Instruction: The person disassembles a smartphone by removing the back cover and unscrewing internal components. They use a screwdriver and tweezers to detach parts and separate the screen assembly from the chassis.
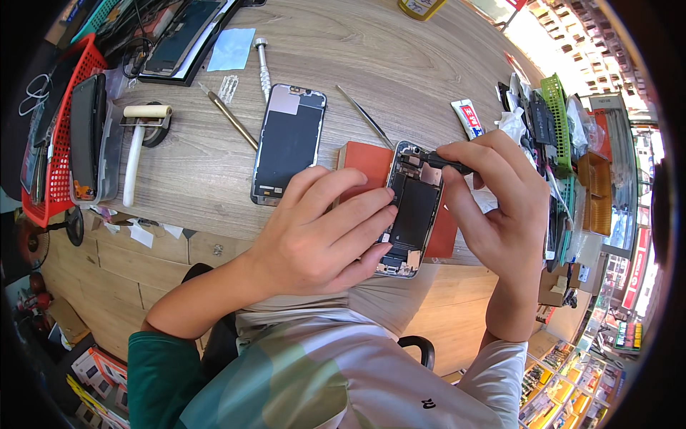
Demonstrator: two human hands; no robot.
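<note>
An opened phone [413,214], its dark battery and inner parts bare, lies tilted over a reddish-brown block [357,161]. My left hand [318,232] holds the phone by its left edge, fingertips and thumb pressing there. At the top right of the phone, my right hand [504,193] pinches a slim black piece [451,161] between thumb and index finger. Whether that piece is a tool or a phone part I cannot tell. A detached phone screen [291,143], dark inner side up, lies to the left of the block. Thin tweezers [364,116] rest beyond the block.
Left on the wooden table are a gold pen-like tool [232,118], a silver screwdriver [264,68], a white roller [133,161] and a red basket [64,136]. A glue tube [468,119] lies beyond my right hand. A green basket [557,118] stands at the right.
</note>
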